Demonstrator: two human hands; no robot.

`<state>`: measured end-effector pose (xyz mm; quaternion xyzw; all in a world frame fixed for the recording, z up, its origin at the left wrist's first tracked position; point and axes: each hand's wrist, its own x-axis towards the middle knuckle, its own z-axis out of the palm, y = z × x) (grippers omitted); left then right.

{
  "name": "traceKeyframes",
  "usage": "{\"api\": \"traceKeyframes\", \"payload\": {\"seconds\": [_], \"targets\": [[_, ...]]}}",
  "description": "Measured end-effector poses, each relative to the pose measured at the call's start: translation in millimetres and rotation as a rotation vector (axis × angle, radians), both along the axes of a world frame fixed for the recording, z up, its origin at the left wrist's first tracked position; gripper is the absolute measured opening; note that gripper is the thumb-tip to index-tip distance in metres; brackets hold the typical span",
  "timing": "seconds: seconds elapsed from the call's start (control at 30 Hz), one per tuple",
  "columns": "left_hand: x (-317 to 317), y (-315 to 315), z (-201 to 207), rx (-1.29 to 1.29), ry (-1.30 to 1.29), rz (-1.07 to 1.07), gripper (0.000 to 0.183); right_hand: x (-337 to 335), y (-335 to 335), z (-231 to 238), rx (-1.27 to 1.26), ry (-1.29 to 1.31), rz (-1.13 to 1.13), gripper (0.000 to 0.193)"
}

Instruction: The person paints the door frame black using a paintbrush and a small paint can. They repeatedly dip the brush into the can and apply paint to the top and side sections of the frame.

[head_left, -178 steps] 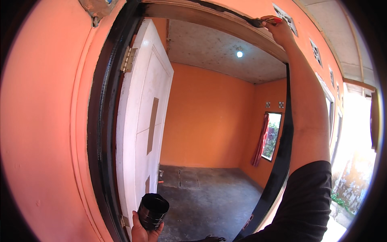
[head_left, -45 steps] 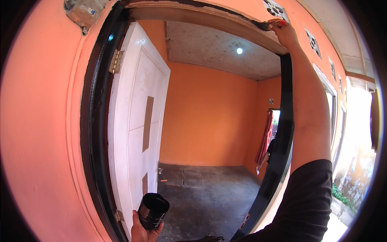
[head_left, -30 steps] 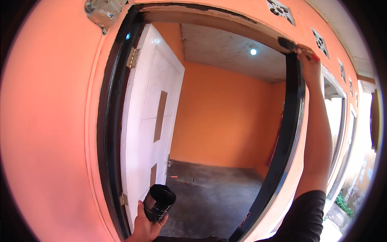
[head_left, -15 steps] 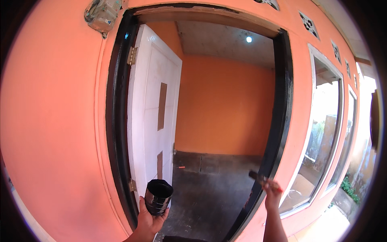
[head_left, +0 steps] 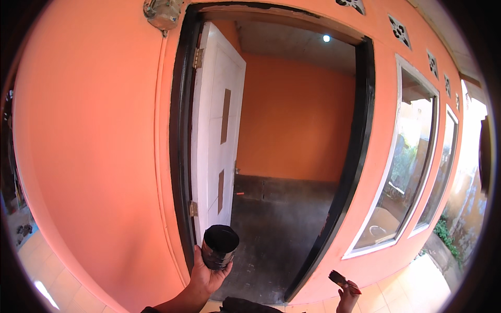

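My left hand [head_left: 210, 277] grips can [head_left: 217, 255], door [head_left: 213, 120] behind. Right hand [head_left: 347, 299] grips brush [head_left: 342, 280], right of doorframe [head_left: 364, 107] bottom corner. Doorway [head_left: 292, 156] open.

Left hand [head_left: 207, 279] holds 1 black-coated cup [head_left: 220, 251], right hand [head_left: 347, 299] 1 dark-bristled brush [head_left: 338, 279]; 1 white door [head_left: 216, 99] stands open inward

Grey box [head_left: 163, 14] on orange wall [head_left: 94, 130], lit ceiling bulb [head_left: 326, 38], white-framed window [head_left: 402, 164], patterned vent block [head_left: 399, 32]

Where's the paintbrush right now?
In the head view, the paintbrush is at lower right, held in the right hand, appearing below the lower left corner of the nearer white-framed window.
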<state>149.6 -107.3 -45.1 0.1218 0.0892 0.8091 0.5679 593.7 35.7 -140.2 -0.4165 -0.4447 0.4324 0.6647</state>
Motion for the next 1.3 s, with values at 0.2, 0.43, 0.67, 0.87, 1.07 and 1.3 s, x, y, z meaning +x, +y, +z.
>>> {"api": "traceKeyframes", "payload": {"seconds": [0.2,0.43,0.67,0.87,1.07,1.3], "targets": [[8,-62,-13,-0.031,0.031,0.066,0.072,-17,-24,-6,-0.005,0.01,0.078,0.032],[48,-100,-13,-0.01,0.031,0.131,0.06,-13,-35,20,0.032,0.062,0.18,0.027],[120,-119,-2,-0.004,0.01,0.157,0.069,53,-39,18,0.07,-0.045,0.248,0.023],[170,-133,-1,0.058,0.034,0.128,0.061,127,-50,8,0.011,-0.037,0.192,0.026],[202,-139,0,0.088,0.044,0.136,0.059,174,-57,4,-0.036,0.004,0.135,0.027],[235,-143,-3,0.033,0.013,0.171,0.064,191,-58,1,0.013,-0.022,0.2,0.026]]}}
